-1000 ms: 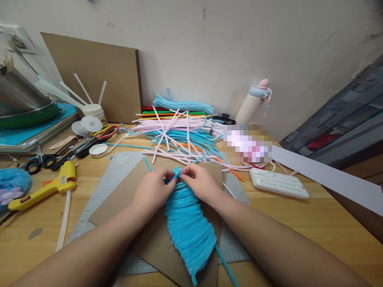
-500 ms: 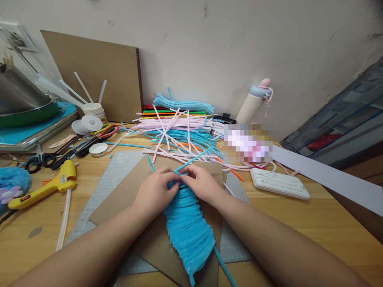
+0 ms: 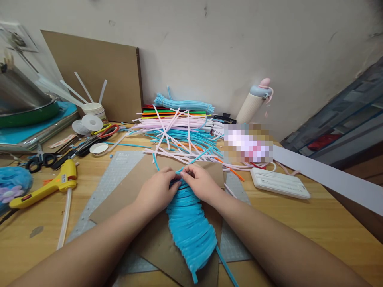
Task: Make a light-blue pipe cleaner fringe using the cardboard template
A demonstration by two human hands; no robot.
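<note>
A blue shape wound from pipe cleaners [image 3: 191, 227] lies over a piece of brown cardboard [image 3: 119, 203], its narrow end toward the wall. At that end my left hand [image 3: 158, 189] and my right hand [image 3: 199, 179] meet, fingertips pinched on blue pipe cleaner. One loose blue strand [image 3: 201, 156] rises from the right fingers toward the back. Another short blue end [image 3: 155, 162] sticks up beyond the left hand. A longer tail [image 3: 226, 265] trails from the lower right side. The fingers hide the exact spot they grip.
A grey cutting mat [image 3: 86, 217] lies beneath the cardboard. Behind it is a pile of coloured pipe cleaners [image 3: 179, 125]. On the left are a yellow glue gun [image 3: 50, 187] and black scissors [image 3: 42, 159]. To the right are a white power strip [image 3: 279, 183] and a bottle [image 3: 253, 101].
The blue wound shape has shifted slightly right at its lower part. The short blue end by my left hand has swung right. Both hands keep their pinch, the left slightly further right.
</note>
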